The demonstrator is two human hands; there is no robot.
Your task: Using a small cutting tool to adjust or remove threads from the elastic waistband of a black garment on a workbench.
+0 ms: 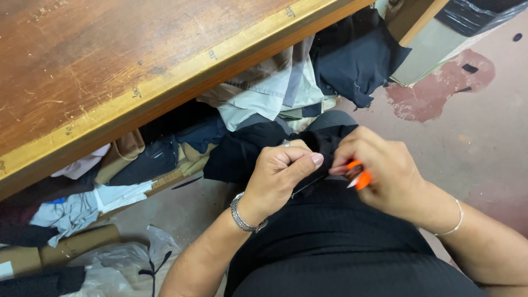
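On the person's lap lies black fabric (330,242). The left hand (278,176) is pinched shut on a fold of it, and the right hand (379,170) is closed around orange thread snips (357,175) touching the cloth. Beyond, folded garments (269,93) are piled under the wooden surface (110,60).

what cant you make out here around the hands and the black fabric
Head view, the only one:
- Orange-handled tool: mostly covered by the right hand; its tip and exact kind are unclear.
- Black fabric: the spot being worked is hidden between the left hand and the right; the stitching is too small to make out.
- Cloth pile: its back is hidden under the wooden table.
- Both forearms are cut off by the bottom edge.
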